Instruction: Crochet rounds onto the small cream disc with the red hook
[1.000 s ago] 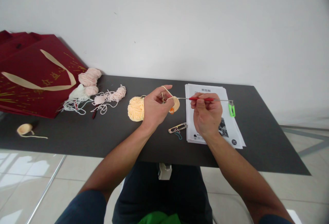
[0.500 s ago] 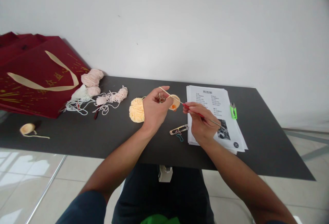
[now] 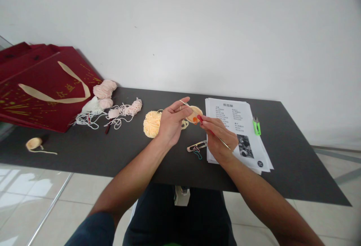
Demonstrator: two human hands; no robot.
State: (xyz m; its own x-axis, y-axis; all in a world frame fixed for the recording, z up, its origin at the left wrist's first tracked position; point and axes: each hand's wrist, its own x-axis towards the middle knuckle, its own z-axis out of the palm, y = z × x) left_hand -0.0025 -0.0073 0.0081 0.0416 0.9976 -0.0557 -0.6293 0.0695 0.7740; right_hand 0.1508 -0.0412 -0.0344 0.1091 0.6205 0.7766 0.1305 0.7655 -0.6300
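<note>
— Above the table (image 3: 135,157), where is the crocheted piece (image 3: 194,113)?
— Between the left hand (image 3: 170,126), which pinches its edge, and the right hand (image 3: 220,137), fingers closed on the red hook (image 3: 200,118).
— Risk?
— Slackening of the yarn (image 3: 184,103) over the left forefinger could drop a loop.

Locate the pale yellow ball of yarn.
In the head view, the pale yellow ball of yarn lies left of centre on the dark grey table, its right side partly hidden behind the person's left hand.
</note>
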